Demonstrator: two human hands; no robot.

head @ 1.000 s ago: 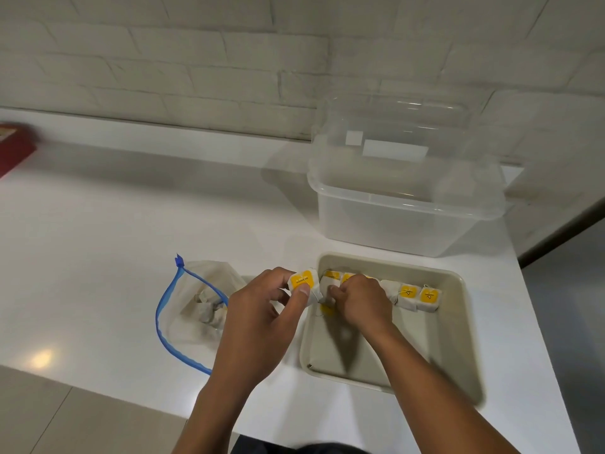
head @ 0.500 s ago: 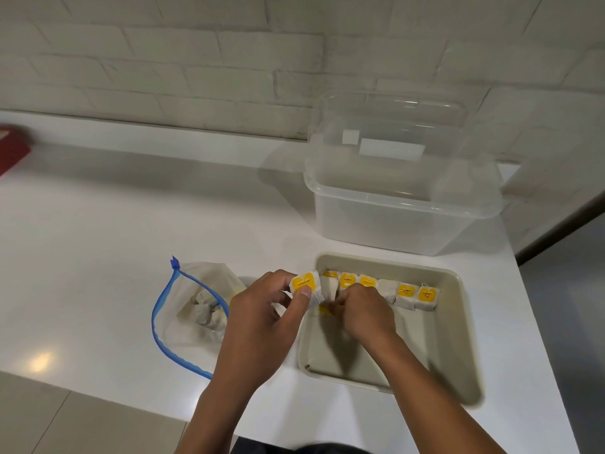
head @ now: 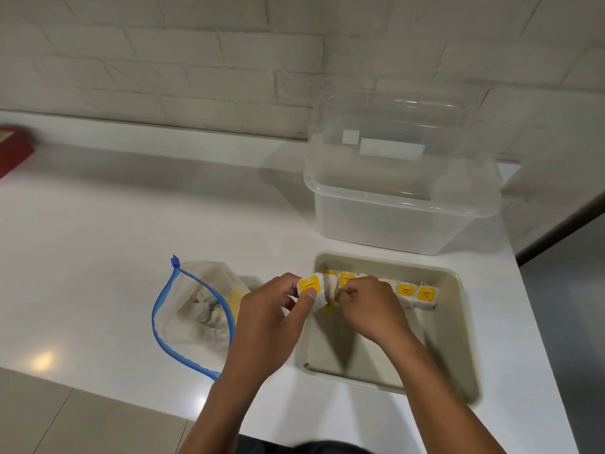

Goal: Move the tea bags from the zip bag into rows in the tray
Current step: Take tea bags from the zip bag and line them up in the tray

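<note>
Tea bags (head: 415,294) stand along the tray's (head: 458,339) far wall, so a row builds leftward. Your left hand (head: 271,326) pinches a yellow-tagged bag (head: 311,286) over the tray's left rim; your right hand (head: 373,309), fingers curled, seems to pinch its string. More wait in the zip bag (head: 196,309) on the desk (head: 98,240).

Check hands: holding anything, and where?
Left hand pinches a tea bag, thumb on its yellow tag. Right hand is curled at the tray's row; its hold is hidden.

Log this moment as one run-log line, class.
left hand: pinches tea bag | right hand: fingers curled at row, grasp unclear | tray: one row along far wall | zip bag: open
</note>
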